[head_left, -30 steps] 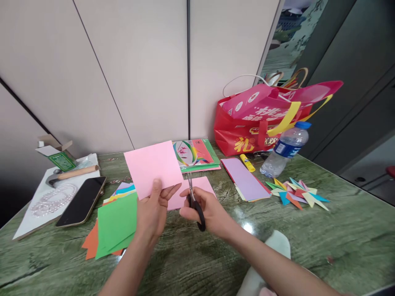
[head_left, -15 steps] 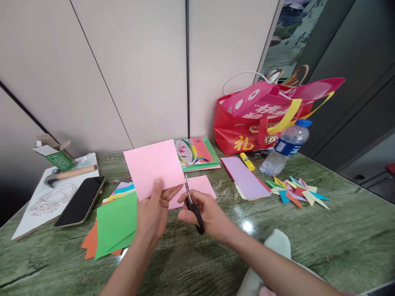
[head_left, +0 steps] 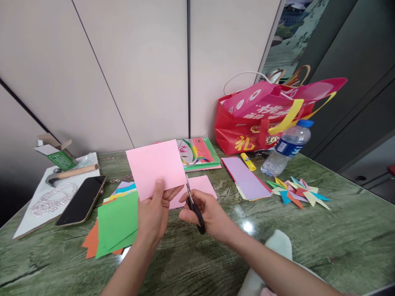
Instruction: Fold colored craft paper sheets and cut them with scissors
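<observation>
A square of pink paper [head_left: 154, 166] is raised above the table, pinched near its lower edge by my left hand [head_left: 156, 209], thumb in front and fingers behind. My right hand [head_left: 208, 209] is closed round the black handles of a pair of scissors [head_left: 196, 209]. Their blades point upward, close beside the sheet's right edge; I cannot tell whether they touch it. Behind my hands another pink sheet [head_left: 202, 187] lies on the table, partly hidden. Left of my left hand is a fanned pile of green paper [head_left: 115, 224] over orange and other coloured sheets.
At left are a phone [head_left: 82, 200], a hammer [head_left: 72, 172], a bead string [head_left: 54, 199] and a small box [head_left: 58, 154]. Further right lie lilac paper strips [head_left: 247, 176], a glue stick [head_left: 247, 161], a bottle [head_left: 286, 148], a red bag [head_left: 259, 119] and folded paper pieces [head_left: 299, 191].
The whole view has shifted very slightly. Both hands keep their holds on the pink paper and the scissors, with hardly any movement between them.
</observation>
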Tool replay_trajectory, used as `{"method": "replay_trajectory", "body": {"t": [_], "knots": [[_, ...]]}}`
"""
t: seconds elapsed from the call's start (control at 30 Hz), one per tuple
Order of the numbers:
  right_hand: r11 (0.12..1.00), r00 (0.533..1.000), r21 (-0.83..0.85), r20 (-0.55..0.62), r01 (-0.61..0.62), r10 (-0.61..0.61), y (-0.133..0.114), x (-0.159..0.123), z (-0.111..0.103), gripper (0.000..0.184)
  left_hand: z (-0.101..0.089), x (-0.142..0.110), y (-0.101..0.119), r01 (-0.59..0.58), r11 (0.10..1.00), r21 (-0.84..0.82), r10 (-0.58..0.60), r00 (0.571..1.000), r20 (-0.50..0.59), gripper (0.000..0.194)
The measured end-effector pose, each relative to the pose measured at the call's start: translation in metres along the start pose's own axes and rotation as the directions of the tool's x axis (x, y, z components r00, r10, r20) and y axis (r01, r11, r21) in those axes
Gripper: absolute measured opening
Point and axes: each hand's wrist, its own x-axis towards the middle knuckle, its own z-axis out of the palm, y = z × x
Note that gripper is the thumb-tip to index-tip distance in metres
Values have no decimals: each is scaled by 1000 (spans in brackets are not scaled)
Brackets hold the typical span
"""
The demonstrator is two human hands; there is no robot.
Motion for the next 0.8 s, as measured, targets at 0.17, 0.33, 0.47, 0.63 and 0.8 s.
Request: {"method": "replay_trajectory", "body": {"t": [0.17, 0.33, 0.47, 0.63, 0.8], "knots": [[1000, 1000, 22, -3, -7, 7, 1, 0, -1, 44, 1, 0, 0, 9, 1000, 8, -9, 1000, -6, 42], [1000, 1000, 6, -6, -2, 2, 1, 0, -1, 42, 1, 0, 1, 6, 1000, 12, -6, 1000, -15, 45], [1000, 1000, 9, -4, 8, -8, 1, 0, -1, 40, 1, -1, 1, 8, 1000, 10, -8, 1000, -22, 42], [1000, 1000, -12, -14, 11, -11, 0, -1, -1, 39, 2, -1, 2, 5, 1000, 2, -5, 1000, -19, 40], [999, 999, -38, -32, -9, 8, -1, -1, -1, 40, 1, -1, 1, 8, 1000, 1, -8, 999, -36, 41]]}}
